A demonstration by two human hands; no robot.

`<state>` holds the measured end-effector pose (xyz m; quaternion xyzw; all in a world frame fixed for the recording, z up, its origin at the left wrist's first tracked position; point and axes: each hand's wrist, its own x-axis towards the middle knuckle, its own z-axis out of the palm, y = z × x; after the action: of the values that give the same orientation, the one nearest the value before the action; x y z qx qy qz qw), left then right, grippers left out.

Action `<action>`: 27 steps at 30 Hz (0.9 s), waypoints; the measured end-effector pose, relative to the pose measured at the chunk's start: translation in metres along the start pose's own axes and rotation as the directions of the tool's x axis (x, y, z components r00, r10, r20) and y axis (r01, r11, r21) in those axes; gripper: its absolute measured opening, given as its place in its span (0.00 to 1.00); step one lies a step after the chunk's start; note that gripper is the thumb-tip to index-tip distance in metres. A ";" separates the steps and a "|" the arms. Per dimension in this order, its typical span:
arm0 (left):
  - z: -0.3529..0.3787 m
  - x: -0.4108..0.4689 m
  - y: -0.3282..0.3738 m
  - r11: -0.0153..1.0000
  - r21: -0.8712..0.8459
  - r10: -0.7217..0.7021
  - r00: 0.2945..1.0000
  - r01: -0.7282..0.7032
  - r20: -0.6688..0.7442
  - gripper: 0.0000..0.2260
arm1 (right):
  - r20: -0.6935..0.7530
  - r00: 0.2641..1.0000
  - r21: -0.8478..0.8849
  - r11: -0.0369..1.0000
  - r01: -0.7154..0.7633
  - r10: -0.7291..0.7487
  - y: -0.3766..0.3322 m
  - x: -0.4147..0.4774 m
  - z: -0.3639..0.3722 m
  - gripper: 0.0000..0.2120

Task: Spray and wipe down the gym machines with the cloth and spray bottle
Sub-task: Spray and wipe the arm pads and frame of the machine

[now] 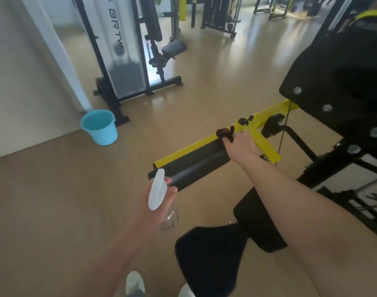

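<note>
From the head view, the left hand [159,202] has its fingers wrapped around a clear plastic spray bottle with a white trigger head [157,190]. The right hand [240,144] presses a dark crumpled cloth [224,132] onto the yellow steel machine bar [187,150], fingers closed on it. A light-blue plastic bucket [99,127] stands on the floor well to the left.

Both forearms bare, no sleeves visible. Left hand [159,198] and right hand [241,146] ungloved. White shoes [135,284] at frame bottom.
</note>
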<state>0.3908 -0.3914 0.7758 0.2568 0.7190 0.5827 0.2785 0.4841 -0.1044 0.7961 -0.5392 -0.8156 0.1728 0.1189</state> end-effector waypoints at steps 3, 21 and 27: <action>-0.002 0.001 -0.004 0.999 -0.038 -0.022 0.999 0.021 -0.040 0.06 | 0.033 0.993 -0.063 0.991 0.118 -0.116 -0.012 -0.017 0.018 0.19; 0.039 -0.018 -0.067 0.922 0.203 -0.297 0.939 0.329 -0.173 0.15 | -0.037 0.955 0.151 0.943 0.298 -0.296 -0.001 -0.022 0.034 0.14; 0.049 -0.019 -0.060 0.927 0.356 -0.124 0.992 0.118 -0.005 0.15 | -0.099 0.995 0.115 0.993 0.011 0.000 0.014 0.016 0.017 0.16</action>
<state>0.4358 -0.3824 0.7105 0.2632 0.8243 0.4228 0.2691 0.4832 -0.0877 0.7746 -0.5371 -0.7988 0.1925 0.1904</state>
